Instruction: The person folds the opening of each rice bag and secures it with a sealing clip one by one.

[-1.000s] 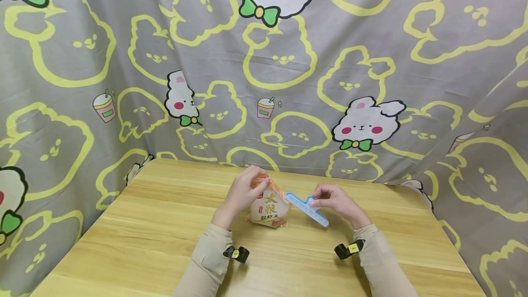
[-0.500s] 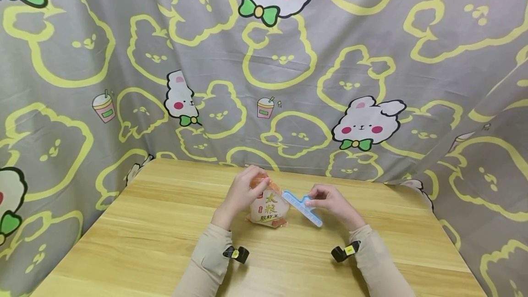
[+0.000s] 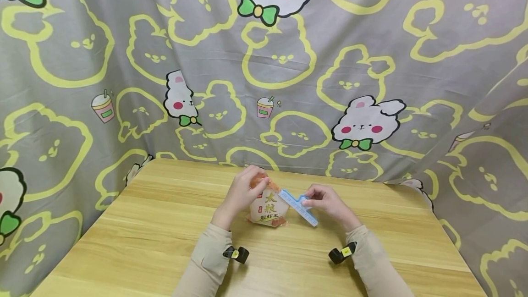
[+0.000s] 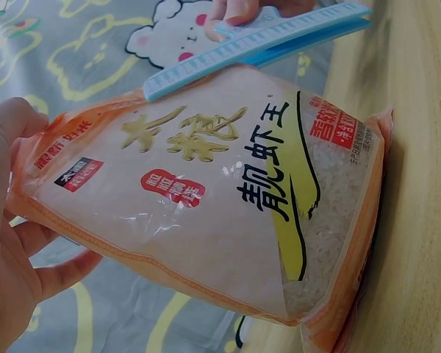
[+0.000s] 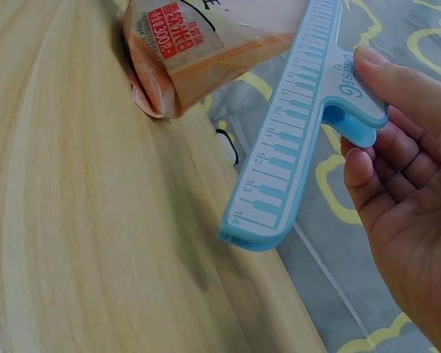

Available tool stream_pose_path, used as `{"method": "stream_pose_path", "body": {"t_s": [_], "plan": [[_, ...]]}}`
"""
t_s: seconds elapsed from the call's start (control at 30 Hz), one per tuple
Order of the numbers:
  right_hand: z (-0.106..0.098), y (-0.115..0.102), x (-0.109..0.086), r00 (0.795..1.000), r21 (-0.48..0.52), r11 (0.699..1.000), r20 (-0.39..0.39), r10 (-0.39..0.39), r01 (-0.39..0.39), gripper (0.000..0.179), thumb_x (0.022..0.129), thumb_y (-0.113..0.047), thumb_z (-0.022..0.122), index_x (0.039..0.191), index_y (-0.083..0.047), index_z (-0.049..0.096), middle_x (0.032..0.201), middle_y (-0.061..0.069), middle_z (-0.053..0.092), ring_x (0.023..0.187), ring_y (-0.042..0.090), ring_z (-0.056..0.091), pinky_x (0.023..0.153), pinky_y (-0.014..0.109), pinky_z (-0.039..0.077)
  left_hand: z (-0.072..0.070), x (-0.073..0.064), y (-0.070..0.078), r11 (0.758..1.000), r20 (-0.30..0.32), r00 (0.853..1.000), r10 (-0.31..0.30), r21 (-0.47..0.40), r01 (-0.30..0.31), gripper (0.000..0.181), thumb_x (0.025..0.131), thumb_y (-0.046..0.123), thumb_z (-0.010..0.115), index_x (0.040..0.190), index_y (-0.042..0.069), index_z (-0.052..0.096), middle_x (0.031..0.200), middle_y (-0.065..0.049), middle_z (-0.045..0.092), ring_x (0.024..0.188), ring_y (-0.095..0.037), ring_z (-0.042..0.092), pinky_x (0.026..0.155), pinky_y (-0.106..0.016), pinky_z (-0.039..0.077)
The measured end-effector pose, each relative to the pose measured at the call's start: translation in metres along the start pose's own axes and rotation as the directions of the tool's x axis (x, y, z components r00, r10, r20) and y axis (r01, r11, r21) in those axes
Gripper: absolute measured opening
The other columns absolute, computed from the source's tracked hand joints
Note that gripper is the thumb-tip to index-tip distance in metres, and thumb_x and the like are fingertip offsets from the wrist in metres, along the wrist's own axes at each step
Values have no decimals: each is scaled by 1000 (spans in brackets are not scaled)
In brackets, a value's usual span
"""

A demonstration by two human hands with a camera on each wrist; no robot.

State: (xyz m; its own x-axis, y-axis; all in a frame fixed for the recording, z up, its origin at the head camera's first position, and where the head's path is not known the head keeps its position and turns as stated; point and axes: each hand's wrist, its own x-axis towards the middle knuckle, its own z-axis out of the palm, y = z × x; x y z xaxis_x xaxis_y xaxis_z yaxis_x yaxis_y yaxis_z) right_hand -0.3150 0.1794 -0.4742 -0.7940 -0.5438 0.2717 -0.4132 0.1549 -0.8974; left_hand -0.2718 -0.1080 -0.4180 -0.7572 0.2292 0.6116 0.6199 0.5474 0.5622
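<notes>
A small bag of rice point(image 3: 269, 209), orange at its edges with rice showing through a clear part point(image 4: 320, 213), stands on the table. My left hand point(image 3: 243, 194) pinches its folded orange top at the left corner. In my right hand point(image 3: 327, 200), thumb and fingers grip the handle of a long blue clip point(image 5: 279, 140) printed with piano keys and numbers. The clip slants down to the right. Its upper end meets the right side of the bag's top, and in the left wrist view its two bars stand apart at the far end. Whether bag film lies between them I cannot tell.
The wooden table point(image 3: 144, 223) reaches back to a grey curtain point(image 3: 288, 68) printed with yellow outlines and white rabbits. A black wrist camera point(image 3: 237, 254) sits on the left sleeve and another black camera point(image 3: 342, 253) on the right.
My right hand has moved left with the clip, bringing the clip's upper end further along the top edge of the rice bag. The left hand and the bag have stayed nearly still.
</notes>
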Motion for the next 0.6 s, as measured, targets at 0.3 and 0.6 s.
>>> {"method": "stream_pose_path", "body": {"t_s": [0.3, 0.6], "plan": [[3, 3, 1, 1000, 31, 999, -11, 10, -10, 16, 84, -3, 72, 92, 8, 64, 83, -7, 63, 72, 3, 59, 65, 18, 52, 2, 0, 0, 1000, 1, 1000, -7, -1, 7, 8, 95, 19, 63, 96, 12, 65, 100, -3, 66, 101, -19, 65, 89, -38, 55], [8, 0, 2, 999, 22, 1000, -35, 14, -14, 16, 84, -2, 72, 93, 8, 64, 84, -7, 63, 72, 3, 58, 64, 19, 51, 2, 0, 0, 1000, 3, 1000, -12, -15, 13, 8, 96, 19, 62, 97, 12, 65, 101, -3, 66, 100, -19, 66, 87, -36, 56]]}}
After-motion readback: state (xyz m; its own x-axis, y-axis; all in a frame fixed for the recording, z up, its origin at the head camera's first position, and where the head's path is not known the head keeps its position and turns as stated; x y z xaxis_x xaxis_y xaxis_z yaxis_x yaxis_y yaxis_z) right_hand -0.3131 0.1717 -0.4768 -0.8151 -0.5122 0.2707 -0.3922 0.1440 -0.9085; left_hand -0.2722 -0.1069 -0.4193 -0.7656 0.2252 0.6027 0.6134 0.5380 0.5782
